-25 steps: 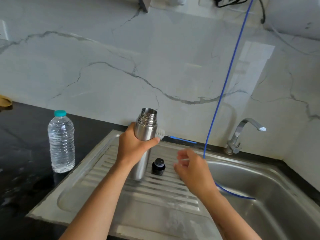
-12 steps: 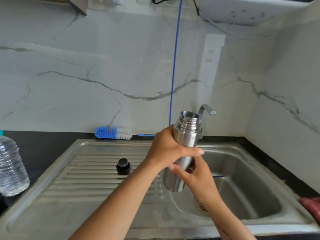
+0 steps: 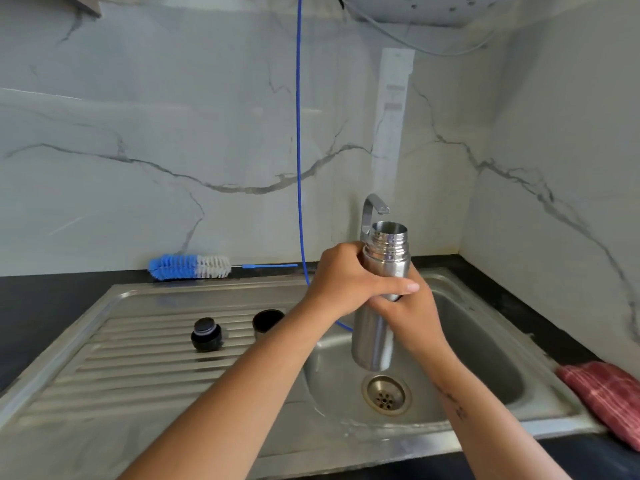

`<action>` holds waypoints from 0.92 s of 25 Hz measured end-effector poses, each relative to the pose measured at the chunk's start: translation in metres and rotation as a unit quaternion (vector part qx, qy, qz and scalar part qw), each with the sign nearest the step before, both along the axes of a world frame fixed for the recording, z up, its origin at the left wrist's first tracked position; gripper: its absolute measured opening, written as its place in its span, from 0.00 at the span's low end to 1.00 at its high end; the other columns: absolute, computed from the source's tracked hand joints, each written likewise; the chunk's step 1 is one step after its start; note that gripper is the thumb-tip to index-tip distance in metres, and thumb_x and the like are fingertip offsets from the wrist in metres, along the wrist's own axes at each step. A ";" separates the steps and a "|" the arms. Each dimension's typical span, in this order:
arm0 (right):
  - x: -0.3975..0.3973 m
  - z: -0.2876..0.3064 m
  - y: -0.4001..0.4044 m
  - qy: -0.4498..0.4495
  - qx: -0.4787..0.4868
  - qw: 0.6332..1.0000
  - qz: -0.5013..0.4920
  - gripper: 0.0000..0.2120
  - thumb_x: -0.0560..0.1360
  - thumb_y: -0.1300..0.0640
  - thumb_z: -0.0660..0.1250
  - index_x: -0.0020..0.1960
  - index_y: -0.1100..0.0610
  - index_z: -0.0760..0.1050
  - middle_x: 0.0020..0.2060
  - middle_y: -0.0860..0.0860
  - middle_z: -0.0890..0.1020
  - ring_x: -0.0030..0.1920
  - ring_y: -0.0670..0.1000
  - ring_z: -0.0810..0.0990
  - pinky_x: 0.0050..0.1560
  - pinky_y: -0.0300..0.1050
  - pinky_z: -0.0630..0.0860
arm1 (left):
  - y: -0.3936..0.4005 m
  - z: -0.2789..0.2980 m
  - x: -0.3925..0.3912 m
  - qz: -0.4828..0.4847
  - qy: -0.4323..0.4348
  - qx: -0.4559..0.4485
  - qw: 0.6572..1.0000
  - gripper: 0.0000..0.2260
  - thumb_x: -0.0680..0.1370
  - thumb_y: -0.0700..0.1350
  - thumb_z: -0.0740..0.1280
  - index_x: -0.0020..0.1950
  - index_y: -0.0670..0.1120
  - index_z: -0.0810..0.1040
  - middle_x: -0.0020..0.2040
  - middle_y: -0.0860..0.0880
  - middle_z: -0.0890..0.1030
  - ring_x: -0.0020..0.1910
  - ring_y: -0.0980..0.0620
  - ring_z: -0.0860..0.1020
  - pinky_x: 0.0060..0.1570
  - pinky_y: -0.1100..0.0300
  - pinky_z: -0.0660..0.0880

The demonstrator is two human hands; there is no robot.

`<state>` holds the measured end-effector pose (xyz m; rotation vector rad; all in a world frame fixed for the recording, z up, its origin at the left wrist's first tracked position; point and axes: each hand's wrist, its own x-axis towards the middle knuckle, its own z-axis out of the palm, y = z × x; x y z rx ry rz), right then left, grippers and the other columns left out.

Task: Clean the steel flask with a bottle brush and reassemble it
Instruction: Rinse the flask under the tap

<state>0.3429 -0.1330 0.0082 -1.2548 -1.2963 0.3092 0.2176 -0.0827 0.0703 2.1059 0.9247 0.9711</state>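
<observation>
Head view: a person holds an open steel flask upright over the sink basin, its mouth just under the tap. The left hand grips the flask below its threaded neck; the right hand grips its middle. On the drainboard stand a black stopper and a cup. A brush lies along the sink's back edge. A red cloth lies at the right edge.

Left hand and right hand grip the open flask over the sink.
</observation>
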 end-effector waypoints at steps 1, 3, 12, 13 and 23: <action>0.006 0.001 0.005 -0.027 -0.007 1.000 -0.002 0.22 0.71 0.61 0.78 0.62 0.52 0.76 0.48 0.46 0.85 0.49 0.45 0.85 0.46 0.41 0.82 | 0.004 -0.005 -0.001 -0.002 -0.015 -0.005 1.000 0.23 0.62 0.61 0.83 0.51 0.53 0.84 0.44 0.57 0.86 0.43 0.63 0.83 0.47 0.63 0.81; 0.019 0.000 0.018 -0.073 -0.041 0.997 -0.003 0.23 0.69 0.57 0.80 0.60 0.52 0.75 0.48 0.46 0.84 0.47 0.44 0.84 0.45 0.42 0.81 | 0.019 -0.022 -0.010 -0.006 -0.049 -0.019 0.999 0.22 0.64 0.59 0.82 0.54 0.54 0.82 0.47 0.57 0.86 0.46 0.62 0.83 0.48 0.64 0.80; 0.073 -0.055 0.054 -0.250 -0.183 0.950 -0.035 0.30 0.63 0.42 0.82 0.58 0.40 0.69 0.47 0.39 0.80 0.44 0.41 0.80 0.43 0.40 0.75 | 0.048 -0.142 -0.064 -0.120 0.348 0.089 0.925 0.18 0.78 0.65 0.66 0.55 0.52 0.82 0.48 0.58 0.80 0.53 0.59 0.76 0.57 0.55 0.74; 0.073 -0.062 0.054 -0.277 -0.192 0.941 -0.029 0.31 0.63 0.43 0.81 0.59 0.38 0.68 0.48 0.37 0.79 0.46 0.40 0.79 0.44 0.39 0.74 | 0.049 -0.147 -0.067 -0.134 0.373 0.087 0.914 0.18 0.77 0.65 0.66 0.54 0.54 0.83 0.47 0.58 0.80 0.55 0.59 0.75 0.58 0.55 0.74; 0.067 -0.081 0.063 -0.422 -0.182 0.888 -0.010 0.33 0.65 0.46 0.79 0.66 0.40 0.68 0.55 0.39 0.77 0.52 0.44 0.77 0.51 0.44 0.77 | 0.073 -0.171 -0.074 -0.167 0.381 0.104 0.903 0.24 0.73 0.69 0.63 0.38 0.48 0.80 0.34 0.50 0.80 0.35 0.51 0.78 0.64 0.46 0.75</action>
